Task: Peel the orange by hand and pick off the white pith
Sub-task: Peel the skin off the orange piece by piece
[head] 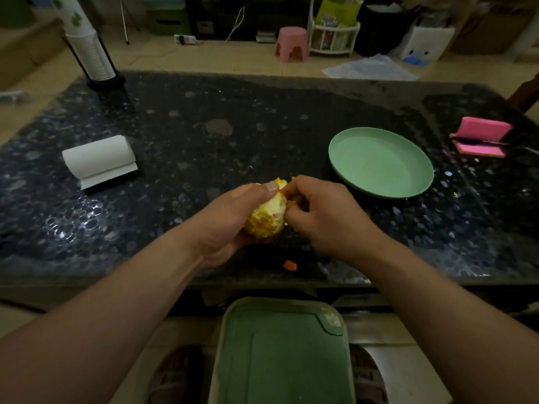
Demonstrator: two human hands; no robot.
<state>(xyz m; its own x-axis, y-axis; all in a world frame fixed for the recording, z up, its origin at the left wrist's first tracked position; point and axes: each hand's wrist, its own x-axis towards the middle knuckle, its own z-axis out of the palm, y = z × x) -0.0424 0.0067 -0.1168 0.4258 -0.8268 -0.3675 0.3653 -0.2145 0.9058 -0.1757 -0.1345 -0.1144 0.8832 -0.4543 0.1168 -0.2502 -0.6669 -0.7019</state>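
Mid-frame above the dark table [204,141], left hand [230,220] fingers curl round the mostly peeled orange [267,220], right hand [326,217] fingertips pinch the peel [280,182] at its top, peel scrap [289,265] just below, green plate [379,161] right-centre.

The orange [267,220] is gripped over the table [204,126], near its front edge, with the left hand [230,220] on its left and the right hand [323,217] on its right. A plate [379,161] lies beyond the grip to the right, a sponge [481,137] farther right, a paper roll [99,160] off left, and a peel scrap [289,265] just nearer.
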